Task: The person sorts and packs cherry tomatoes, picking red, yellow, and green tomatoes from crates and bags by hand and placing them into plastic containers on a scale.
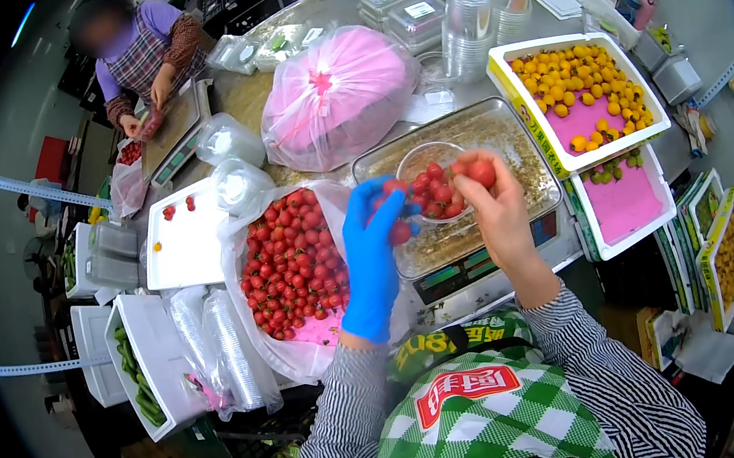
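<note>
Head view, and I'm looking down over the worker's forearms in striped sleeves. The left hand (pixel 370 251), in a blue glove, is raised at the left side of a round clear plastic tub (pixel 419 151), its fingers bent around small red tomatoes (pixel 399 232); whether the fingertips meet behind them, I can't tell. On the other side, the bare right hand (pixel 498 211) has its thumb and fingers clamped on a red tomato (pixel 481 173) above the tub's right edge. More red tomatoes lie inside the tub, which sits on the rectangular metal pan (pixel 516 144) of a scale with a dark display panel (pixel 454 280).

Just left of the gloved hand, a white plastic bag (pixel 340 194) is spread open around a heap of the same red fruit, with pink lining showing near the bottom. Beyond it lies a shallow white tray (pixel 189 260) with a few loose tomatoes. To the right of the pan, a white foam box (pixel 499 60) holds yellow tomatoes on pink lining. Tall stacks of clear round containers (pixel 467 37) stand behind the pan, beside a pink bundle in a clear bag (pixel 338 96). Across the steel table, a co-worker (pixel 152 50) in a checked apron handles something at another scale.
</note>
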Action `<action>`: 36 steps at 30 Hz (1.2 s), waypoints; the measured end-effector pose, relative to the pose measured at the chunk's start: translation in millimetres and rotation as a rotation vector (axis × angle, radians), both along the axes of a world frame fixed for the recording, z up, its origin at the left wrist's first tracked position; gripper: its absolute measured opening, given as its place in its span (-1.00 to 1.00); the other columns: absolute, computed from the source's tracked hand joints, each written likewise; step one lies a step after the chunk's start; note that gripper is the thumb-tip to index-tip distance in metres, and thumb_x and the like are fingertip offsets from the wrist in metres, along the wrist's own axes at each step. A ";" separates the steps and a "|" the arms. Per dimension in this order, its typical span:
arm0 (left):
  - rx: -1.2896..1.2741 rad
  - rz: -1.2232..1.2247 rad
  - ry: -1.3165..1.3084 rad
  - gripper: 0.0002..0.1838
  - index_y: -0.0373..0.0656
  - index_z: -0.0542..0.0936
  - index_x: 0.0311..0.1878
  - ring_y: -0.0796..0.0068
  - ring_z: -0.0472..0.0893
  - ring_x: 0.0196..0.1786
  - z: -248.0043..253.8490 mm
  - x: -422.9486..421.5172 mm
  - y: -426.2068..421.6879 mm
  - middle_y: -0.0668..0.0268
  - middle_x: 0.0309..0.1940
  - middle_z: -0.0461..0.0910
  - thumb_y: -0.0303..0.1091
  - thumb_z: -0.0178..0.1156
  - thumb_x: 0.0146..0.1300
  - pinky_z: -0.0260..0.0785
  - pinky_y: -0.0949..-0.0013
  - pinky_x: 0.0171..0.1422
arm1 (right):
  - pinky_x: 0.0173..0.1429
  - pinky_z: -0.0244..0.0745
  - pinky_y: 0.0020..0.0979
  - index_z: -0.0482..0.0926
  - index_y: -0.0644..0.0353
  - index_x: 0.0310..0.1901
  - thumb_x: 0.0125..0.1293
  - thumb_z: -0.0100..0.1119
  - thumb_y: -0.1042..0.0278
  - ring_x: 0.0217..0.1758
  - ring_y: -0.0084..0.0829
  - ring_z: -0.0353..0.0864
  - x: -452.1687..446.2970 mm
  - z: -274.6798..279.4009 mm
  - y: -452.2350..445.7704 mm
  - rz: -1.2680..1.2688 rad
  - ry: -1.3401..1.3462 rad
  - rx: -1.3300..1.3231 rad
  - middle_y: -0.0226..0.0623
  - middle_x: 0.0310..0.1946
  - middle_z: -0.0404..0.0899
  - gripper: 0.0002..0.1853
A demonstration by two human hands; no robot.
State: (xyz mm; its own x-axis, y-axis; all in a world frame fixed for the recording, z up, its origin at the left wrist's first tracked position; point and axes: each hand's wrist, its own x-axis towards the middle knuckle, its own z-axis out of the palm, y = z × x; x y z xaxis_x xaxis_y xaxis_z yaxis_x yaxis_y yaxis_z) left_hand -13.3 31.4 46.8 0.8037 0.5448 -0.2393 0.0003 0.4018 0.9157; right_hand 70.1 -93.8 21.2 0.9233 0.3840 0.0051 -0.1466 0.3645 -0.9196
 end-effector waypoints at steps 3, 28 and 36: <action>0.053 -0.003 -0.100 -0.71 -0.20 0.46 -0.02 0.51 0.59 -0.15 -19.5 35.3 -5.5 0.30 -0.17 0.56 -0.32 0.22 0.24 0.41 0.49 -0.08 | -0.01 0.45 -0.49 0.43 0.24 0.00 0.26 0.11 0.56 -0.13 -0.51 0.53 17.5 1.7 3.6 -0.006 -0.080 -0.070 -0.32 -0.18 0.51 -0.73; 0.546 -0.283 0.033 -0.62 -0.17 0.52 0.09 0.45 0.55 0.02 -14.7 37.4 -4.1 0.28 -0.01 0.57 -0.47 0.20 0.16 0.36 0.38 0.15 | -0.31 0.35 -0.49 0.49 0.33 -0.47 0.16 0.14 0.52 -0.41 -0.55 0.47 58.9 -2.7 -43.9 0.061 -0.492 -0.277 -0.36 -0.50 0.50 -0.90; 0.519 0.048 0.028 -0.74 -0.30 0.58 -0.02 0.49 0.57 -0.01 -5.8 -7.7 26.7 0.26 -0.11 0.63 -0.49 0.08 0.23 0.35 0.45 0.13 | -0.28 0.38 -0.51 0.58 0.28 -0.43 0.08 0.26 0.37 -0.42 -0.59 0.48 -10.7 -63.2 -175.8 0.947 0.044 -0.839 -0.39 -0.51 0.52 -0.86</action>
